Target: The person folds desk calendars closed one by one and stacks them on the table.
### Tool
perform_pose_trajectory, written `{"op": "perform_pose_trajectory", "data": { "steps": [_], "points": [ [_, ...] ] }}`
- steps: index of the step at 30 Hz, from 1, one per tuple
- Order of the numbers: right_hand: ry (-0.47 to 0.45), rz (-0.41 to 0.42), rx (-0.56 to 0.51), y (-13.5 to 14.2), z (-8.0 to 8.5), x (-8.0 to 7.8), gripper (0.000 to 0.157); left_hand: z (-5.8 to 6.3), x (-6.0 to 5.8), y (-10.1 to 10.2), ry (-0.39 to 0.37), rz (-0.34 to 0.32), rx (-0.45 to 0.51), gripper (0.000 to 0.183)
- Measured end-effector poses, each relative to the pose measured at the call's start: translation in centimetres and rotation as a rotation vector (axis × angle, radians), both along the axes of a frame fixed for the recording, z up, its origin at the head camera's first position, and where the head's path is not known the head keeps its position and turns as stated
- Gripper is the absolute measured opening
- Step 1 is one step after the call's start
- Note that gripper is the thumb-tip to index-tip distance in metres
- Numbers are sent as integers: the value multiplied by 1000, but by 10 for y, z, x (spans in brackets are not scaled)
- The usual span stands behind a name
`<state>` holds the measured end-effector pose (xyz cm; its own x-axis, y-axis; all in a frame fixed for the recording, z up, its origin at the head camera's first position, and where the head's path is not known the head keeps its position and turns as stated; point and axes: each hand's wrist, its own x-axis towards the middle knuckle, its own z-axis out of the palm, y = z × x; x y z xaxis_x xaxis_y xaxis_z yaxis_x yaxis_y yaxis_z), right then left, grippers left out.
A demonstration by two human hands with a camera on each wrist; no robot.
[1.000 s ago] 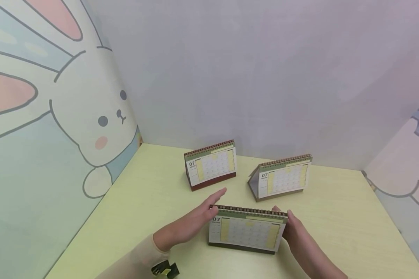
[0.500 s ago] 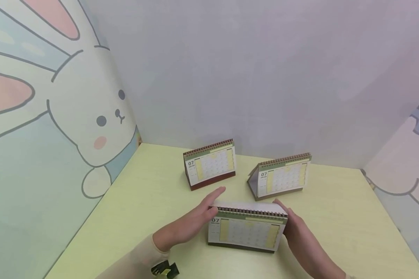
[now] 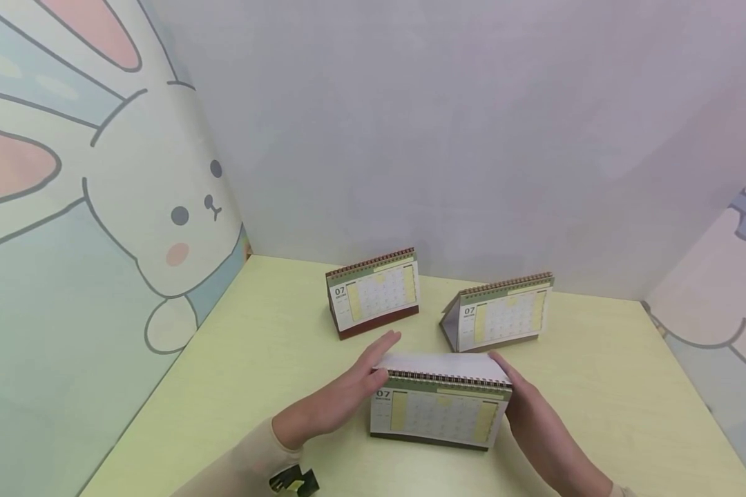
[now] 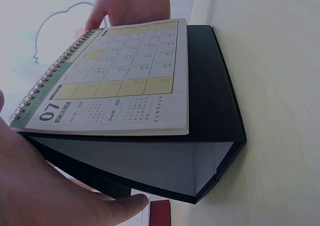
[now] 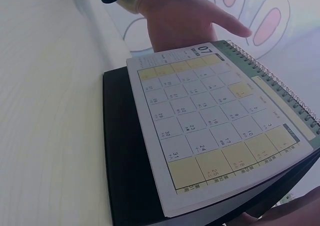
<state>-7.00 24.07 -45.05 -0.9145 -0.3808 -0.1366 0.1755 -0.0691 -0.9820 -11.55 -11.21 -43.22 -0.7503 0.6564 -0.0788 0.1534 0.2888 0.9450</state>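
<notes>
A desk calendar (image 3: 441, 414) with a black base and top spiral binding stands on the table, its "07" page facing me. My left hand (image 3: 342, 400) touches its left end, fingers straight and pointing forward along the side. At the right end rests my right hand (image 3: 531, 407), its fingers reaching back past the corner. A white surface (image 3: 444, 362) shows behind the binding. In the left wrist view, the calendar's hollow end (image 4: 160, 161) shows between front and back boards. The right wrist view shows the left hand (image 5: 182, 18) at the far end, thumb straight out.
Two more desk calendars stand behind: one with a dark red base (image 3: 376, 293) at the left, one with a brownish base (image 3: 503, 314) at the right. A pale yellow table (image 3: 255, 379) meets a grey back wall (image 3: 410, 138). A cartoon rabbit covers the left wall (image 3: 68, 310).
The white surface behind the near calendar's binding has come into view, and the right fingertips have moved slightly up and back. The left hand and the two rear calendars stay in place.
</notes>
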Motion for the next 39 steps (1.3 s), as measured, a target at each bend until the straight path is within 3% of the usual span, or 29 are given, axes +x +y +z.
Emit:
{"op": "perform_pose_trajectory", "data": {
  "steps": [6, 21, 39],
  "points": [
    [-70, -39, 50, -3, 9, -5, 68, -2, -1, 0, 6, 3, 5, 59],
    [-61, -43, 21, -3, 10, -6, 64, 0, 0, 1, 3, 13, -13, 61],
    [74, -57, 18, -10, 18, -4, 60, 3, 2, 2, 27, 42, -43, 61]
  ]
}}
